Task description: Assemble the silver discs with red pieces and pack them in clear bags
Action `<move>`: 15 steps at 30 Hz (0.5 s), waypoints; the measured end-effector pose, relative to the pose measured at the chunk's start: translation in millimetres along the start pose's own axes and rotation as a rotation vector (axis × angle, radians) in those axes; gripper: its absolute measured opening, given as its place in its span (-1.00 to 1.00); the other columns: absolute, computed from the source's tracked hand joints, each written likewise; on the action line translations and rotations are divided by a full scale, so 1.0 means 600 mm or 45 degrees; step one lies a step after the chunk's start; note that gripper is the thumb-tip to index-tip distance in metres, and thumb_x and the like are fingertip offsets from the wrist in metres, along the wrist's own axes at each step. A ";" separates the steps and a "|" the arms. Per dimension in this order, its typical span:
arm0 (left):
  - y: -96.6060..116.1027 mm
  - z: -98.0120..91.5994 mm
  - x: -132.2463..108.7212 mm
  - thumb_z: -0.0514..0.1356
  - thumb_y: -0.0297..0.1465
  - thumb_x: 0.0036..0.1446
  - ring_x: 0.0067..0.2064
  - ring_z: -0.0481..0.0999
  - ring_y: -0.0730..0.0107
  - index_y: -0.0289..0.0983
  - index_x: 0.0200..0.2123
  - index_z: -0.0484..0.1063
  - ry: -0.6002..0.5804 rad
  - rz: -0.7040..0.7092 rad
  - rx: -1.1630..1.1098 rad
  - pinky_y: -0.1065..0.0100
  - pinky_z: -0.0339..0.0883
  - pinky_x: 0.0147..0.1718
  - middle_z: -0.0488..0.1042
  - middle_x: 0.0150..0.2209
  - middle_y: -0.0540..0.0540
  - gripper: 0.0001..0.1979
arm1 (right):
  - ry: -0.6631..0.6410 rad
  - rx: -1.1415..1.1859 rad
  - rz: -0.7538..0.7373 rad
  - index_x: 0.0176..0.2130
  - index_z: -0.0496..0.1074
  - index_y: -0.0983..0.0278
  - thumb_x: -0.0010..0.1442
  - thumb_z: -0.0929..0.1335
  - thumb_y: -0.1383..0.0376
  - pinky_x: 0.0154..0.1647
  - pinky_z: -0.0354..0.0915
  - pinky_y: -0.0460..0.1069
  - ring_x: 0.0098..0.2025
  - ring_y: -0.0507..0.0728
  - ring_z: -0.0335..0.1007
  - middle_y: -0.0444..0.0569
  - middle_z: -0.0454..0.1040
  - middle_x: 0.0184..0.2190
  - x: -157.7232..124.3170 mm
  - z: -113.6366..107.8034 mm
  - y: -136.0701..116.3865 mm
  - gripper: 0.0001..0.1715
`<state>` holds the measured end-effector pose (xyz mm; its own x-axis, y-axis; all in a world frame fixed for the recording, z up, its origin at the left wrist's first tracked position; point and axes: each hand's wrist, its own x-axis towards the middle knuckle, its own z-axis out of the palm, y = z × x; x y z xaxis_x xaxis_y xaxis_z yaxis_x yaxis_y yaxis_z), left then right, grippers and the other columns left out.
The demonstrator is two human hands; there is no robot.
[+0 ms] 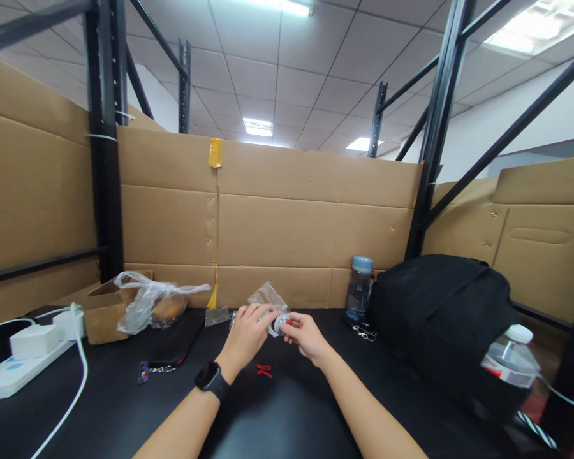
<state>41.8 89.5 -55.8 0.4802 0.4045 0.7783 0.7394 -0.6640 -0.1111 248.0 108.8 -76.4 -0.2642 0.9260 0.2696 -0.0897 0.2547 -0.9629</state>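
Observation:
My right hand [306, 336] pinches a small round silvery-white object [281, 323] with a bit of red on it, between thumb and fingers. My left hand [249, 333], with a dark watch on the wrist, is closed at the other side of the same object, its fingertips touching it. The object's exact kind is too small to tell. A crumpled clear plastic bag [268, 296] lies just behind my hands, partly hidden by the left one. Nearer to me on the black table [277, 414] is a short red looped strip [264, 370].
At the left are a power strip [33, 366] with white cable, a small cardboard box [103, 315], a tied plastic bag [155, 306] with orange contents and a black pouch [178, 344]. At the right stand a blue-capped bottle [358, 290] and a black backpack [440, 319] holding a clear bottle [511, 357].

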 end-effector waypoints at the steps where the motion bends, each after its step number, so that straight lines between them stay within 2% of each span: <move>1: 0.003 0.005 -0.001 0.13 -0.62 0.19 0.03 0.43 0.14 -0.11 0.12 0.43 0.009 0.030 0.032 0.16 0.25 -0.08 0.50 0.04 -0.14 -0.52 | -0.002 0.010 -0.001 -0.25 0.54 0.36 -0.11 0.61 0.00 -0.48 0.18 -0.10 -0.53 -0.01 0.32 -0.08 0.49 -0.48 0.000 0.000 0.000 -0.42; 4: 0.010 0.017 -0.003 0.10 -0.56 0.29 -0.04 0.48 0.14 -0.17 0.13 0.43 0.044 0.086 0.089 0.16 0.26 -0.10 0.53 0.03 -0.16 -0.61 | -0.043 0.051 0.001 -0.26 0.55 0.36 -0.11 0.62 0.02 -0.47 0.19 -0.09 -0.52 -0.01 0.33 -0.07 0.50 -0.47 -0.002 -0.001 0.000 -0.44; 7: 0.009 0.023 -0.006 0.06 -0.54 0.33 -0.08 0.52 0.16 -0.20 0.09 0.46 0.067 0.067 0.093 0.18 0.27 -0.11 0.56 0.00 -0.16 -0.66 | -0.105 0.096 -0.003 -0.25 0.56 0.36 -0.08 0.61 0.05 -0.45 0.21 -0.09 -0.52 -0.01 0.33 -0.05 0.51 -0.45 -0.002 -0.003 0.002 -0.47; 15: -0.011 0.029 -0.014 0.07 -0.52 0.32 -0.13 0.58 0.22 -0.15 0.02 0.50 -0.029 -0.276 -0.009 0.29 0.31 -0.21 0.58 -0.03 -0.10 -0.69 | -0.042 0.007 0.048 -0.28 0.58 0.37 -0.11 0.62 0.04 -0.46 0.21 -0.10 -0.54 -0.03 0.29 -0.05 0.51 -0.47 0.003 -0.009 0.006 -0.48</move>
<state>41.5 101.5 -72.3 0.3208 0.5523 0.7695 0.8231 -0.5645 0.0620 252.1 113.1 -79.6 -0.2991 0.9253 0.2333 -0.0839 0.2181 -0.9723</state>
